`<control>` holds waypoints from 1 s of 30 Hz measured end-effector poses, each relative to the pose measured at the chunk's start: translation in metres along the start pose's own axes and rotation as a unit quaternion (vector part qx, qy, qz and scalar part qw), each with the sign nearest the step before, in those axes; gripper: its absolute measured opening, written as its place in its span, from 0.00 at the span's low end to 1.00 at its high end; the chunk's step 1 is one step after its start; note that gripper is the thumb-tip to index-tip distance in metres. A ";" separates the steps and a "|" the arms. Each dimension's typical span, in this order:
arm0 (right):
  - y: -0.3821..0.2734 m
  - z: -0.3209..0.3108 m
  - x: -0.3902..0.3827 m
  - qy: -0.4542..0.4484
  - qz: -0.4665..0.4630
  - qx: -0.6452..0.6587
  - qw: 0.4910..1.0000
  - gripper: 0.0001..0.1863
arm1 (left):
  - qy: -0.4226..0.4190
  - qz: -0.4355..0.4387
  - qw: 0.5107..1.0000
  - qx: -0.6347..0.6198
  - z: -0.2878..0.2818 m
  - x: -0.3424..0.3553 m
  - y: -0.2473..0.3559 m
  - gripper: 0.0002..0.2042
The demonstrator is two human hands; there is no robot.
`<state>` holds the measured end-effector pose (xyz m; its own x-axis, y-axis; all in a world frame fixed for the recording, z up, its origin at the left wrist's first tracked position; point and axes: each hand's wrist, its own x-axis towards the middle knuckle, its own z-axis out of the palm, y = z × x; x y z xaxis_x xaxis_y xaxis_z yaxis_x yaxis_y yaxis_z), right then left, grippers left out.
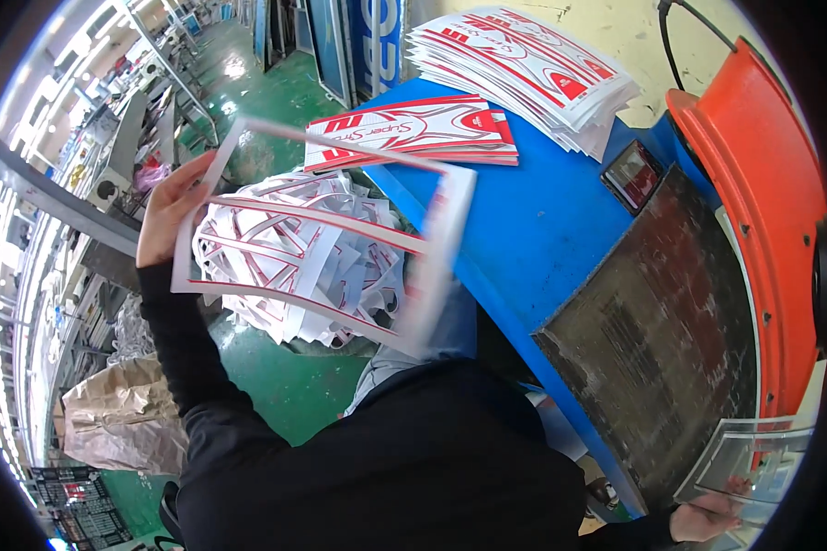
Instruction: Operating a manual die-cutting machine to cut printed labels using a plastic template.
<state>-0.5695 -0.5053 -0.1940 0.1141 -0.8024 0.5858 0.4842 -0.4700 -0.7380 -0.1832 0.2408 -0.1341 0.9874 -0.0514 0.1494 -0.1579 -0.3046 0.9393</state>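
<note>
My left hand [170,213] is raised at the left, its fingers closed on the edge of a white paper offcut frame [340,223] with red-edged strips and cut-out windows. The frame hangs tilted in the air, its right side smeared by motion. Beneath it lies a large heap of similar paper scraps [276,275]. At the lower right, my right hand [705,519] grips the edge of a clear plate [753,459], partly seen through it. A stack of red-and-white printed cut pieces [413,133] rests at the blue table's far edge.
A taller stack of printed sheets [533,60] stands on the blue table [515,220]. A phone [632,174] leans by a worn dark board [652,340]. An orange-red machine part [763,184] rises at the right. A brown paper bag [124,413] sits on the green floor [294,386].
</note>
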 end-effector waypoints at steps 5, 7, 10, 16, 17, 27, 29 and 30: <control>-0.005 0.009 -0.004 -0.033 -0.366 -0.421 0.829 0.15 | 0.059 -0.304 0.916 0.255 -0.116 0.006 -0.132 0.28; 0.037 -0.055 0.017 -0.047 -0.381 -0.431 0.817 0.21 | 0.057 -0.193 0.928 0.315 -0.168 0.014 -0.173 0.30; 0.017 -0.055 0.011 -0.058 -0.223 -0.251 0.940 0.29 | 0.073 0.012 0.920 0.386 -0.103 0.065 -0.166 0.30; -0.008 0.006 -0.012 0.046 -0.019 -0.065 0.997 0.42 | 0.033 0.255 0.934 0.247 0.131 0.131 0.022 0.21; -0.007 0.006 -0.014 0.040 -0.020 -0.057 0.997 0.42 | -0.001 0.305 0.918 0.255 0.163 0.139 0.047 0.18; -0.007 0.017 -0.026 0.057 -0.021 -0.064 0.996 0.43 | -0.181 0.522 0.747 0.370 0.313 0.252 0.078 0.18; -0.004 0.019 -0.027 0.066 -0.023 -0.050 0.996 0.43 | -0.188 0.508 0.755 0.369 0.316 0.249 0.079 0.18; -0.005 0.019 -0.027 0.063 -0.024 -0.029 0.997 0.42 | -0.181 0.529 0.741 0.372 0.315 0.249 0.077 0.16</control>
<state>-0.5588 -0.4745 -0.2002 -0.0191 -0.8164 0.5772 0.4347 -0.5266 -0.7305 0.0495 -0.0951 -0.1218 0.2658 -0.8462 0.4618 -0.9341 -0.3445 -0.0937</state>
